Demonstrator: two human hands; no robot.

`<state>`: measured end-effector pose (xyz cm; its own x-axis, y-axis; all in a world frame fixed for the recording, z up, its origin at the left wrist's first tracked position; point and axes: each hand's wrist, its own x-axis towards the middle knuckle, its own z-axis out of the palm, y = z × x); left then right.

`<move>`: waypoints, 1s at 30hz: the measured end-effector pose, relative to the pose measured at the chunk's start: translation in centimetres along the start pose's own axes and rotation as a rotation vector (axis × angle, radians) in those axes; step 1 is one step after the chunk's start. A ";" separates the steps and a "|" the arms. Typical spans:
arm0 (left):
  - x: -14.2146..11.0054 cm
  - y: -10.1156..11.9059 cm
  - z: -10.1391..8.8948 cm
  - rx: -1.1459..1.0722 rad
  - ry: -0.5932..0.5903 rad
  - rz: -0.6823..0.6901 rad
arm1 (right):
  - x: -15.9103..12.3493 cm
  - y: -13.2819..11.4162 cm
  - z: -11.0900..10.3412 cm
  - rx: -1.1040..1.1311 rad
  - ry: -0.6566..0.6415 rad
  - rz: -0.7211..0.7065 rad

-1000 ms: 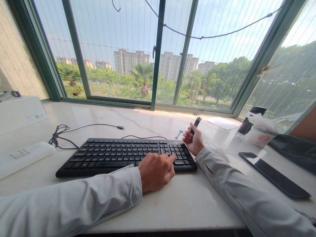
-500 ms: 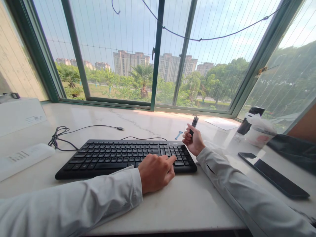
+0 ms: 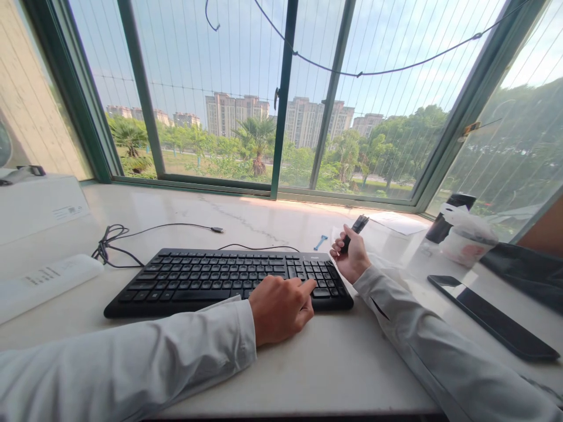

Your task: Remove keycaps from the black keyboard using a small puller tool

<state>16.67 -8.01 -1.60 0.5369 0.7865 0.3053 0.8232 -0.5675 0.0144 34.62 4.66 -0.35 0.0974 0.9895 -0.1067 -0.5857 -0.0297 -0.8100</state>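
Where our left hand (image 3: 280,309) rests: four o'clock on the keyboard, partly curled, one finger reaching onto the number keys; whether it pinches anything underneath, we cannot tell; a heavy fingertip could press keys by accident

Keyboard (image 3: 193,275): flat on the counter (image 3: 308,363), the hub of our clock; a push from our left wrist or sleeve (image 3: 189,346) along its near edge could skew it

Right hand (image 3: 355,261): near three o'clock, fingers closed around a black object (image 3: 358,225) that tilts up past the fist; we judge that a loosened grip could drop it onto the counter or the keys

Blue piece (image 3: 321,242): loose at two o'clock, between keyboard and window; small and light, it could be knocked away by our right knuckles

Cable (image 3: 105,249): tangled between nine and ten o'clock, its plug (image 3: 216,230) loose at twelve; if the keyboard were dragged, the coil might snag

Flat black device (image 3: 492,316): just past three o'clock, beside our right sleeve (image 3: 409,310), which could nudge it if swung outward
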 end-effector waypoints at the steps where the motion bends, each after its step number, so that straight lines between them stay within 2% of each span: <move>1: 0.0 0.0 0.0 0.001 0.000 -0.001 | -0.1 -0.1 0.1 -0.006 0.008 0.006; 6: 0.1 -0.1 0.0 0.008 0.004 0.004 | -0.8 -0.3 0.5 -0.029 0.044 0.020; 30: 0.0 -0.1 0.1 0.001 -0.001 0.002 | -0.7 0.9 0.3 0.074 -0.072 -0.114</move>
<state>16.64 -7.94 -1.73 0.5388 0.7854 0.3047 0.8222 -0.5691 0.0131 33.79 4.01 -0.83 0.1100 0.9936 0.0274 -0.6324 0.0912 -0.7693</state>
